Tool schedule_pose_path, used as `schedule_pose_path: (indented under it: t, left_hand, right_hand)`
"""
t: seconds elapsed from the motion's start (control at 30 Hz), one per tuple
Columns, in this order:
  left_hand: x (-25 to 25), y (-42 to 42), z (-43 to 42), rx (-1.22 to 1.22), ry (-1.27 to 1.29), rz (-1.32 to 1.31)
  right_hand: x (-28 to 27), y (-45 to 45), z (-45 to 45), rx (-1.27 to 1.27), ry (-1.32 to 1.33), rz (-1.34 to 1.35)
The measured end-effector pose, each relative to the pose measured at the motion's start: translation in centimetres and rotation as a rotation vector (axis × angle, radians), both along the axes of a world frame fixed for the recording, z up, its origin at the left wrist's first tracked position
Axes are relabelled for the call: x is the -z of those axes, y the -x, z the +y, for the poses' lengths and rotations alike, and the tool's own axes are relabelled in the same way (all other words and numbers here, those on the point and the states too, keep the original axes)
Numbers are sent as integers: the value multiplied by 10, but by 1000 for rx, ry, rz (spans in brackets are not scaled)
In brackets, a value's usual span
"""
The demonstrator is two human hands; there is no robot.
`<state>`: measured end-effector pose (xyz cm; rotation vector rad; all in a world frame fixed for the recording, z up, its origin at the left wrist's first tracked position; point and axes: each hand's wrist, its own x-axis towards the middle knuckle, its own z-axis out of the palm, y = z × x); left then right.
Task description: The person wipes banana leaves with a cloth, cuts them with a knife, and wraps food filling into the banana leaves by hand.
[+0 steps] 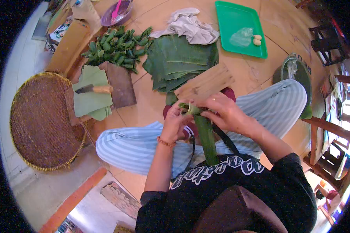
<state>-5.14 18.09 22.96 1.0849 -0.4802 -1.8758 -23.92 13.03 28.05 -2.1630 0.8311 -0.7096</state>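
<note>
"Where is the folded leaf?"

"Near the middle of the frame, between the two hands, touching the fingers of both."

"What is the left hand doing?"

"It grips the leaf from the picture's left side, fingers curled around that end. A beaded bracelet sits on its wrist."

"And the right hand?"

"It comes in from the right and pinches the other side of the leaf between thumb and fingers. So the leaf lies just to the left of its fingertips. What is tucked inside, I can't tell; the fingers cover part of it."

"What's right around them?"

"A long green strip runs from just under the hands down to the dark shirt. Just above the hands a wooden board lies at a slant, overlapping the lower edge of a stack of flat leaves."

"Anything farther off?"

"At upper left, a pile of small green bundles on the tiled floor. Below that, a knife rests on pale green sheets. At upper right there's a green tray, well apart from both hands."
</note>
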Motion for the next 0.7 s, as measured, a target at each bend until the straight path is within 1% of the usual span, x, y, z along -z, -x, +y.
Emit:
schedule_pose_path:
  t: [0.03,0.1,0.17,0.23,0.27,0.33,0.4,0.47,0.5,0.57,0.63,0.7]
  left_hand:
    - [2,0,0,3,2,35]
    - [27,-1,4,66,227,150]
    - [35,2,6,41,238,287]
    - [29,11,2,-71,43,444]
    - [23,11,1,-73,17,466]
    - [2,12,-5,-76,-39,514]
    - [9,7,-2,-17,-54,350]
    - [13,-3,0,71,8,127]
    - [11,-10,4,127,77,-15]
    - [7,-14,10,125,52,-80]
    - [-11,-15,13,7,-139,76]
    - [-15,-15,16,60,-132,-104]
  right_hand:
    - [3,-2,0,18,-3,-18]
    - [4,-7,0,31,-8,-48]
    - [2,-11,1,24,-17,-66]
    - [1,-14,-1,5,49,-80]
    - [0,-15,-1,-3,83,-86]
    - [8,-18,0,15,45,-103]
    - [13,-18,-1,6,-3,-115]
    - [16,-16,-4,-32,-56,-122]
    - [15,-18,-5,-1,-211,-152]
    - [11,-22,-5,62,-520,-213]
    - [6,-24,-15,-23,-397,-91]
    - [7,-28,-20,-83,-315,-2]
